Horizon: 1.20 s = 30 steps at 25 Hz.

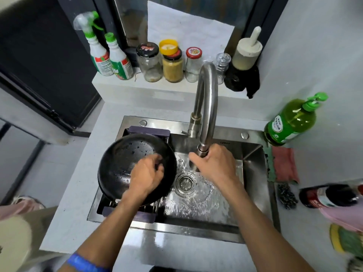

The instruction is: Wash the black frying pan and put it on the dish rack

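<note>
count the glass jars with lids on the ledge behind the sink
3: a black-lidded jar at left, a spice-filled jar in the middle with a yellow lid on top, a red-lidded jar at right.

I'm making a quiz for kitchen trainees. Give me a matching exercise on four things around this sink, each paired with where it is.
Things:
1. black frying pan
2. left hand
3. right hand
4. green soap bottle

Places:
A. gripping the faucet head
B. on the counter right of the sink
C. on the dish rack over the sink's left side
D. inside the pan

Pairs: 1-C, 2-D, 3-A, 4-B
</note>
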### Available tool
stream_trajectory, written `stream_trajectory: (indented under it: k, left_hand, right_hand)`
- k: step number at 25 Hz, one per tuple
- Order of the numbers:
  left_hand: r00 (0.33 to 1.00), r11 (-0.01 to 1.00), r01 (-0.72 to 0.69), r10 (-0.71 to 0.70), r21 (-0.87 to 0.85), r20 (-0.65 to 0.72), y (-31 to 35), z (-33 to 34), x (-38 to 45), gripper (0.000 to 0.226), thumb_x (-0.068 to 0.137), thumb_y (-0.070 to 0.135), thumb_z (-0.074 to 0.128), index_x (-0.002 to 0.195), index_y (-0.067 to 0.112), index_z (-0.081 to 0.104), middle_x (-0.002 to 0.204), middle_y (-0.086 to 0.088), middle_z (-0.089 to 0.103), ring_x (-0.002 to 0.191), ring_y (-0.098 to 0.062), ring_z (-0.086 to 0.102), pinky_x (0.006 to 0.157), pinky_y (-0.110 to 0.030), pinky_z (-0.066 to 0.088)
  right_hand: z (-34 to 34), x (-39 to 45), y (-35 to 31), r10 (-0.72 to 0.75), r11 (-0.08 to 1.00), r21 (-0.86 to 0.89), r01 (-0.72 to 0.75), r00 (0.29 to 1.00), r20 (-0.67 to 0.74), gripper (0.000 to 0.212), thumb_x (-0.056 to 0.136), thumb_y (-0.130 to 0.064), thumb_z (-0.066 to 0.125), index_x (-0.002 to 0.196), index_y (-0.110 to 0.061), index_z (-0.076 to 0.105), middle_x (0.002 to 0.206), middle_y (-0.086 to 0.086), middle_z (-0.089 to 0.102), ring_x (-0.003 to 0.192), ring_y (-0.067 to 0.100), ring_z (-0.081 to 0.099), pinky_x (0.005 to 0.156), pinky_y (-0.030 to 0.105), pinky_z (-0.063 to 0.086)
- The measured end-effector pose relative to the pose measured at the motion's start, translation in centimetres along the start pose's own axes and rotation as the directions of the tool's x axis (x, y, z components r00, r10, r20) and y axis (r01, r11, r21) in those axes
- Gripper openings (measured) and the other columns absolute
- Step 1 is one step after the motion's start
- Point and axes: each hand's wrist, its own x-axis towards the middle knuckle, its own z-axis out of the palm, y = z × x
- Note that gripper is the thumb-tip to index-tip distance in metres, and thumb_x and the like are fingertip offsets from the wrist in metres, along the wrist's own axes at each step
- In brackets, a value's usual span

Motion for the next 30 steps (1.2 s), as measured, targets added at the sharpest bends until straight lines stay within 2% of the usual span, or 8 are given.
stream_trajectory:
  k: [4, 7, 10, 13, 17, 20, 24, 30]
  left_hand:
    - [0.994, 0.998, -0.051, 0.048, 0.026, 0.097, 4.1, 0.7, 7.3, 0.030, 0.084, 0.023, 0.058, 0.113, 0.020, 0.063, 0.103, -0.007, 0.072, 0.101, -0.031, 0.064, 0.084, -0.036, 0.051]
    - [0.982, 1.000, 0.016, -0.020, 0.023, 0.186, 6.0, 2.1, 11.6, 0.045, 0.086, 0.024, 0.057, 0.130, 0.015, 0.055, 0.123, -0.011, 0.064, 0.117, -0.032, 0.056, 0.098, -0.037, 0.044]
    - [0.974, 0.999, 0.051, -0.046, -0.015, 0.224, 6.9, 3.2, 13.6, 0.041, 0.089, 0.024, 0.060, 0.129, 0.014, 0.058, 0.126, -0.011, 0.063, 0.120, -0.028, 0.055, 0.102, -0.033, 0.043]
    - [0.989, 0.995, 0.057, -0.045, -0.081, 0.143, 6.2, 3.8, 14.1, 0.021, 0.089, 0.014, 0.060, 0.106, 0.013, 0.072, 0.112, -0.009, 0.070, 0.107, -0.024, 0.063, 0.096, -0.027, 0.047]
    - [0.996, 0.987, 0.062, -0.051, -0.146, 0.074, 6.2, 3.8, 13.6, 0.020, 0.086, 0.004, 0.058, 0.092, 0.012, 0.075, 0.100, -0.007, 0.073, 0.097, -0.022, 0.067, 0.090, -0.027, 0.051]
    - [0.993, 0.995, -0.081, 0.085, -0.050, 0.078, 6.7, 3.4, 13.4, 0.020, 0.083, 0.004, 0.058, 0.090, 0.011, 0.075, 0.094, -0.010, 0.073, 0.092, -0.028, 0.066, 0.084, -0.030, 0.052]
    - [0.965, 0.963, -0.242, 0.227, 0.117, 0.128, 9.5, 2.8, 13.2, 0.033, 0.081, 0.000, 0.056, 0.053, 0.014, 0.042, 0.058, -0.007, 0.048, 0.062, -0.033, 0.048, 0.059, -0.030, 0.035]
    - [0.957, 0.964, -0.261, 0.265, -0.047, 0.120, 10.0, 2.8, 13.8, 0.022, 0.085, 0.009, 0.058, 0.068, 0.021, 0.052, 0.064, 0.003, 0.054, 0.064, -0.020, 0.056, 0.058, -0.024, 0.038]
  right_hand:
    - [0.2, 0.9, -0.4, -0.031, 0.999, 0.036, 0.033, 0.998, -0.059, 0.041, 0.076, -0.052, 0.065, 0.057, -0.015, 0.066, 0.051, -0.005, 0.064, 0.051, 0.010, 0.062, 0.059, 0.031, 0.057]
    - [-0.4, 0.9, -0.4, -0.092, 0.996, 0.013, 0.092, 0.995, -0.051, 0.040, 0.077, -0.050, 0.067, 0.058, -0.015, 0.066, 0.054, -0.003, 0.065, 0.052, 0.011, 0.063, 0.060, 0.030, 0.056]
    - [-0.6, 0.9, -0.2, -0.109, 0.994, 0.019, 0.109, 0.994, -0.024, 0.035, 0.078, -0.047, 0.067, 0.064, -0.015, 0.070, 0.057, -0.003, 0.068, 0.054, 0.010, 0.065, 0.062, 0.032, 0.057]
    - [-0.5, 0.8, 0.0, -0.118, 0.993, 0.016, 0.119, 0.993, -0.025, 0.035, 0.080, -0.047, 0.067, 0.062, -0.016, 0.068, 0.056, -0.004, 0.067, 0.053, 0.009, 0.064, 0.060, 0.031, 0.057]
    - [-0.4, 0.7, 0.1, -0.133, 0.991, -0.007, 0.132, 0.990, -0.038, 0.036, 0.079, -0.046, 0.066, 0.061, -0.015, 0.067, 0.057, -0.002, 0.067, 0.053, 0.009, 0.063, 0.059, 0.032, 0.056]
    - [-0.1, 0.9, 0.0, -0.122, 0.992, 0.006, 0.123, 0.991, -0.044, 0.035, 0.078, -0.047, 0.066, 0.066, -0.015, 0.069, 0.058, -0.003, 0.068, 0.055, 0.009, 0.063, 0.061, 0.034, 0.056]
    - [0.2, 0.8, -0.3, -0.118, 0.993, 0.011, 0.119, 0.992, -0.050, 0.034, 0.076, -0.048, 0.066, 0.067, -0.015, 0.068, 0.057, -0.003, 0.066, 0.055, 0.010, 0.063, 0.063, 0.034, 0.055]
    - [0.5, 0.9, -0.8, -0.147, 0.988, 0.039, 0.149, 0.988, -0.056, 0.040, 0.077, -0.054, 0.068, 0.067, -0.015, 0.066, 0.056, -0.002, 0.064, 0.055, 0.010, 0.061, 0.064, 0.034, 0.054]
